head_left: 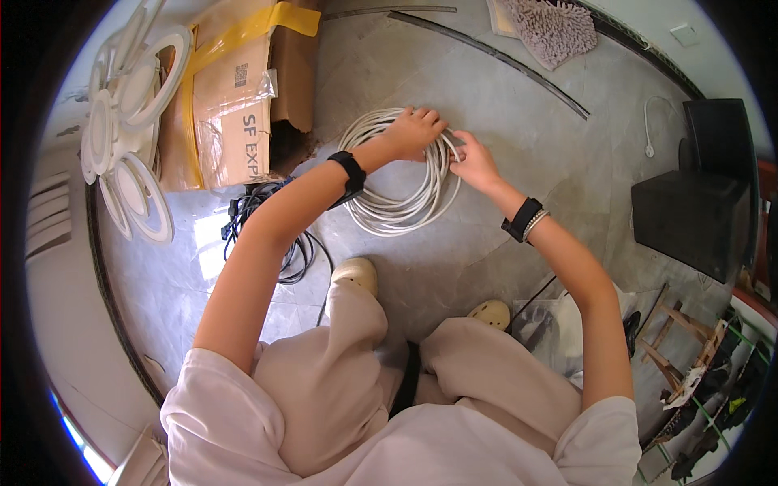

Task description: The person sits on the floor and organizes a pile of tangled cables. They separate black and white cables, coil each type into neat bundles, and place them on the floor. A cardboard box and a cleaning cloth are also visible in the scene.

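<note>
A coil of white cable [403, 217] lies in many loose loops on the grey tiled floor ahead of me. My left hand [415, 134] reaches over its upper right part, with the fingers curled round the loops. At the coil's right edge, my right hand [476, 160] pinches cable between thumb and fingers. The two hands are close together, almost touching. My left hand and wrist hide some of the loops beneath them.
A torn cardboard box [223, 105] with yellow tape stands at the left, beside white ring-shaped parts [146, 89]. Black cables [301, 257] lie under my left forearm. Dark strips [494, 55] lie farther off. At right are a black box [689, 219] and a wooden frame [689, 324].
</note>
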Motion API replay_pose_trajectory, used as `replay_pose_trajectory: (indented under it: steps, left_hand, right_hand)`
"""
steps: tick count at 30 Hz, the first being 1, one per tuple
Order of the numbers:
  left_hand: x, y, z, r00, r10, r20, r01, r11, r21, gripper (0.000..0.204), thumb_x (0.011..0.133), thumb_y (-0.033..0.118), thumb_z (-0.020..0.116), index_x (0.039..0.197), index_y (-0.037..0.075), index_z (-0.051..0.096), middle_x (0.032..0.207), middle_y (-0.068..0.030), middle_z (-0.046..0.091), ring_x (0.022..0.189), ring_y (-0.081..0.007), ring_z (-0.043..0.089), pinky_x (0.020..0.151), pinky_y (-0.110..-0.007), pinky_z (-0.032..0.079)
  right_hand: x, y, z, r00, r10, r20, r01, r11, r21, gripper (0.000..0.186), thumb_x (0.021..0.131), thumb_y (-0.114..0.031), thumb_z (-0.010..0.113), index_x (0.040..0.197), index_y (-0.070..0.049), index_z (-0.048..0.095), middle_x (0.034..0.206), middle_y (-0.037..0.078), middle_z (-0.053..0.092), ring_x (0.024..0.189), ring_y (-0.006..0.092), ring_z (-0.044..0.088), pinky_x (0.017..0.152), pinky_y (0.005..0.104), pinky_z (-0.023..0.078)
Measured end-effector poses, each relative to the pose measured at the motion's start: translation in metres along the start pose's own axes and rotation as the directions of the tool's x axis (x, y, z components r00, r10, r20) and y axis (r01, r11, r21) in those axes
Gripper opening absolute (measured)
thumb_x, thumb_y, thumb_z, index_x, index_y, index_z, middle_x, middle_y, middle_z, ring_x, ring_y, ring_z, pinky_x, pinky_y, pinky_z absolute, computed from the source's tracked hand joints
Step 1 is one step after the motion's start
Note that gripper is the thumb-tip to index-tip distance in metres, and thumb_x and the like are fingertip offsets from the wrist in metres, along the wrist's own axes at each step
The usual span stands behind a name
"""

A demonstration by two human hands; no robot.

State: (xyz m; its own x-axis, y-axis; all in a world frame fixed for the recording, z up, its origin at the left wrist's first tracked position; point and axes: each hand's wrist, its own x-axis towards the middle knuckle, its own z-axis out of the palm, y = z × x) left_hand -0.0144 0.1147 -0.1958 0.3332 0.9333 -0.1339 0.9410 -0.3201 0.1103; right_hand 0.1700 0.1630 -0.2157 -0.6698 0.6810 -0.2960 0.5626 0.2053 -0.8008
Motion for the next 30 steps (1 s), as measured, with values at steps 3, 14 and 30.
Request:
replay_pose_trajectory:
  steps: [3,14,30]
  left_hand:
    - [0.007,-0.002,0.003,0.998,0.055,-0.007,-0.055,0.998,-0.034,0.052,0.059,0.030,0.073,0.104,0.010,0.055,0.097,-0.0079,0.054,0.094,-0.0265,0.054,0.081,-0.039,0.043]
    - [-0.005,0.007,-0.017,0.970,0.149,-0.195,-0.169,0.981,-0.092,0.039,0.065,0.019,0.067,0.100,0.008,0.056,0.091,-0.0066,0.057,0.092,-0.0239,0.056,0.082,-0.035,0.043]
    - [-0.012,0.022,-0.032,0.934,0.301,-0.192,-0.328,0.936,-0.129,0.039,0.058,0.012,0.062,0.096,0.008,0.054,0.084,-0.0080,0.055,0.085,-0.0265,0.054,0.088,-0.037,0.039]
  right_hand:
    - [0.002,0.005,0.008,0.998,-0.058,-0.020,0.060,0.991,0.118,0.049,0.069,-0.005,0.063,0.114,-0.004,0.046,0.086,0.014,0.066,0.081,0.0234,0.065,0.071,0.0343,0.050]
    - [-0.010,0.003,-0.001,0.991,-0.118,0.066,0.091,0.942,0.322,0.053,0.075,0.006,0.057,0.121,0.000,0.032,0.102,0.015,0.063,0.094,0.0170,0.060,0.080,0.0283,0.047]
    - [-0.001,0.005,-0.094,0.955,0.172,0.240,-0.274,0.820,0.502,0.024,0.080,-0.011,0.062,0.099,0.002,0.056,0.096,0.013,0.065,0.082,0.0177,0.064,0.070,0.0295,0.052]
